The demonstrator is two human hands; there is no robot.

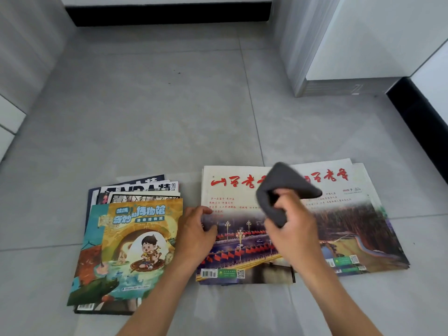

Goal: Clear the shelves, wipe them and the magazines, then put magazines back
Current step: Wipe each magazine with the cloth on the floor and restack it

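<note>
Magazines lie in three groups on the grey tiled floor, and the middle magazine, the one with red brush-lettered title and a night bridge scene hung with red flags, serves as the landmark. It tops a thin stack whose lower sheets show only as edges, so their number cannot be told. Just right of it, with its left edge tucked under, sits a second stack topped by a magazine with the same red title over a reed-and-river picture; again only edges show beneath. Left of the landmark, close but apart, lies a fanned pile with a cartoon children's magazine uppermost and at least three more covers peeping out behind its far edge. One dark grey cloth is bunched over the landmark's upper right part. The right hand grips this cloth, fingers curled tightly round its folds. The left hand rests at the landmark's left edge, fingers bent with the tips on the cover near that edge. Beyond the right stack, well apart, stands a white cabinet.
</note>
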